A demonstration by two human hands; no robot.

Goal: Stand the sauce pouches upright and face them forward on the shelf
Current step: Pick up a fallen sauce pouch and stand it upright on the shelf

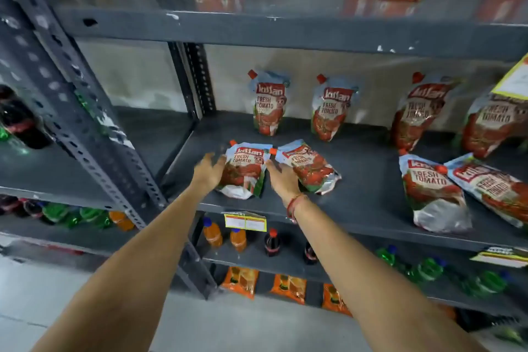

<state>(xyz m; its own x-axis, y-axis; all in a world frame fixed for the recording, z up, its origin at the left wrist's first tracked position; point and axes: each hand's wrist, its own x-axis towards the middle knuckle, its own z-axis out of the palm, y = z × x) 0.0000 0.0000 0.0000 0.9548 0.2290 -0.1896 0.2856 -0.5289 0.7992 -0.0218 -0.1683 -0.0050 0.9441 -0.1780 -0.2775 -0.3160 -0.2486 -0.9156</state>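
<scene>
My left hand (210,170) is spread wide, fingers splayed and blurred, at the left edge of a flat pouch (243,171) — touching or just off it, I can't tell; nothing gripped. My right hand (284,180) is open too, palm down in the gap between that pouch and the tilted pouch (310,168) beside it, resting against the tilted one's lower left side, no closed hold on either.

Both pouches lie on their backs near the front lip of the shelf (357,203), labels up, red caps pointing to the back left.

Progress, as I judge it: roughly half.
- Done: four pouches stand along the back wall, labels forward — first (268,104), second (331,108), third (420,111), and a fourth (494,123) partly hidden by a yellow tag (514,80).
- Left: the two at my hands, plus two more lying flat at right — one (434,191) and its neighbour (491,188), touching each other.

The front row is empty of upright stock. Likely next: close on the flat pouch and stand it up.
</scene>
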